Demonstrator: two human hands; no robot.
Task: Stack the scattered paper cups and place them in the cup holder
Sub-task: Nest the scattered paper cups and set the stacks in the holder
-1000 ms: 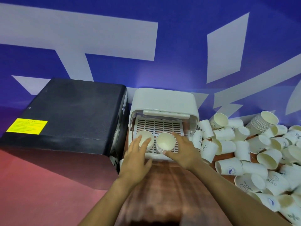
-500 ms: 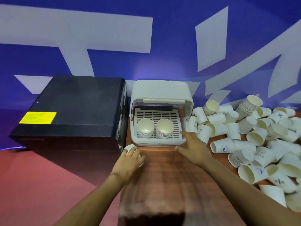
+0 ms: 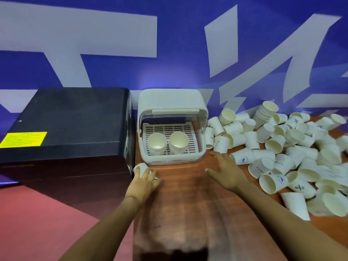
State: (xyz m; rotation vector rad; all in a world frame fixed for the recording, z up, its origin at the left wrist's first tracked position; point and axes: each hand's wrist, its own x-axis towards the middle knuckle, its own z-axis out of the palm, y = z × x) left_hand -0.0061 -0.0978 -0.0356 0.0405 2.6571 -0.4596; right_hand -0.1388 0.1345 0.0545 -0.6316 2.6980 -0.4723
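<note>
The white cup holder (image 3: 173, 160) stands at the back of the wooden table with its clear lid raised. Two stacks of paper cups sit upright side by side on its slotted tray, the left stack (image 3: 157, 143) and the right stack (image 3: 178, 141). My left hand (image 3: 144, 180) lies over a single paper cup (image 3: 140, 167) on its side in front of the holder's left corner, fingers curled round it. My right hand (image 3: 224, 172) hovers open with fingers spread, just right of the holder's front, close to the scattered cups (image 3: 282, 147).
A big black box (image 3: 66, 125) with a yellow label stands left of the holder, touching the table edge. The loose cups cover the right half of the wooden table (image 3: 188, 213), with one nested stack (image 3: 264, 113) at the back. Red floor lies at lower left.
Both hands let go of the two stacks in the holder and drew back. The left hand dropped onto the lone cup at the front left; the right hand moved right toward the pile.
</note>
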